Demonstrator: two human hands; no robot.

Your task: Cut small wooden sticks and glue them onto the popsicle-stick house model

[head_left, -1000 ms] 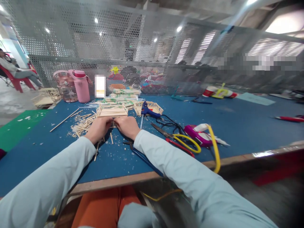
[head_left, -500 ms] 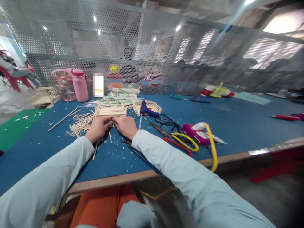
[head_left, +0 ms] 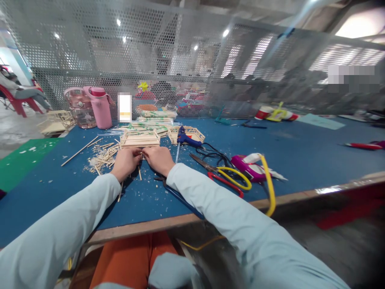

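My left hand [head_left: 125,163] and my right hand [head_left: 159,159] meet at the near side of a small rectangular model of pale wooden sticks [head_left: 140,139]. The fingers of both are closed in a pinch, thumbs close together, with a bit of pale wood just showing between them. Much of what they grip is hidden by the fingers. Broken stick pieces [head_left: 105,158] lie heaped left of my left hand. Beyond my right hand, a blue glue gun [head_left: 188,138] rests against a second stick model [head_left: 171,137]. Blue-handled pliers [head_left: 183,200] lie partly under my right forearm.
Scissors with yellow and red handles [head_left: 234,178] and a purple tool with a yellow strap [head_left: 248,168] lie to the right. A pink bottle [head_left: 101,108] and a clear pink jug [head_left: 82,112] stand at the back left. Packs of sticks [head_left: 153,124] lie before the perforated screen [head_left: 144,52].
Both hands stay at the model's near side, with only a slight shift of the left hand and forearm. The tools and bottles are where they were.
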